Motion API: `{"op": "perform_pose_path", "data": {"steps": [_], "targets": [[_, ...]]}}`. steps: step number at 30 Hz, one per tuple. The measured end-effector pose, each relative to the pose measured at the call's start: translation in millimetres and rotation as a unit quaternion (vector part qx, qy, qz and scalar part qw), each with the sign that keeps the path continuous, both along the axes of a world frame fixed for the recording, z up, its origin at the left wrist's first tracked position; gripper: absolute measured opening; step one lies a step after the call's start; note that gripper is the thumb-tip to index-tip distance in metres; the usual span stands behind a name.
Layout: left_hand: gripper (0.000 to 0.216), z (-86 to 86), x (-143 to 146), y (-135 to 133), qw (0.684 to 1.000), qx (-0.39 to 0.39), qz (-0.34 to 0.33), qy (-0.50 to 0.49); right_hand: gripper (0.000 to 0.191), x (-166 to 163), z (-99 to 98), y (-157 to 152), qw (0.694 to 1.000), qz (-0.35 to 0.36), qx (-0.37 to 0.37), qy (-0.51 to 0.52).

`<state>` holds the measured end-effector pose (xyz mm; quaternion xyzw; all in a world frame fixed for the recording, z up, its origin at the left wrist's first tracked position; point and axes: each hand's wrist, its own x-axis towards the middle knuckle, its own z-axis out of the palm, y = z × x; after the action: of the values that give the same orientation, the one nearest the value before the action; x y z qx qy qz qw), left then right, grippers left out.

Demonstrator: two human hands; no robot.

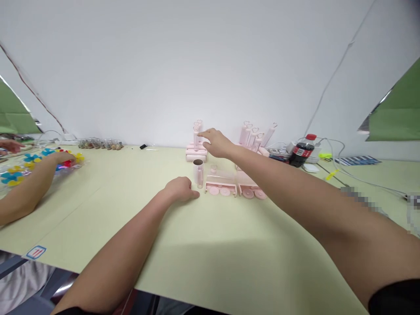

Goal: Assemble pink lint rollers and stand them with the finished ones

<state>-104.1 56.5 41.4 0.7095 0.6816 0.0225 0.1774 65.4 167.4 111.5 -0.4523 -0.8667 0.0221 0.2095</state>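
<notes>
My right hand [216, 142] is stretched toward the wall. Its index fingertip is at a slim pink tube with a heart-shaped loop on top [196, 138], and the thumb stands apart from it. The tube is upright among pink pieces [196, 153] by the wall. My left hand [180, 189] rests on the table, thumb stretched out and the other fingers partly hidden, with nothing seen in it. Just beyond its thumb, a pale open cylinder [197, 164] stands beside a small clear pink tube [200, 179]. Right of these are two pink wheeled pieces [221, 186].
More heart-topped pink tubes [252, 138] stand behind my right forearm. A cola bottle [302, 151] and white cables [354, 175] lie farther right. On the left, a co-worker's hand [62, 157] touches colourful flower-shaped pieces [19, 175]. Small clear packages [100, 143] line the wall.
</notes>
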Motion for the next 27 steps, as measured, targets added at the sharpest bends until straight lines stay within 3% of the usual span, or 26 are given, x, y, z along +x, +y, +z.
{"op": "perform_pose_path", "data": {"steps": [6,11,20,27], "targets": [[0.032,1.9,-9,-4,0.998,-0.055,-0.025,-0.001,0.069,-42,9.9,33,0.995,-0.035,-0.071,-0.066],[0.035,1.1,-15,-5,0.995,-0.093,-0.044,-0.015,0.075,-56,7.3,44,0.989,-0.064,-0.101,-0.09],[0.036,8.7,-14,-8,0.994,-0.091,-0.036,-0.057,0.059,-46,14.3,43,0.998,-0.041,-0.038,-0.04],[0.033,17.3,-24,-7,0.991,-0.068,0.001,-0.113,0.05,-26,52.4,28,0.996,-0.057,0.035,0.053]]}}
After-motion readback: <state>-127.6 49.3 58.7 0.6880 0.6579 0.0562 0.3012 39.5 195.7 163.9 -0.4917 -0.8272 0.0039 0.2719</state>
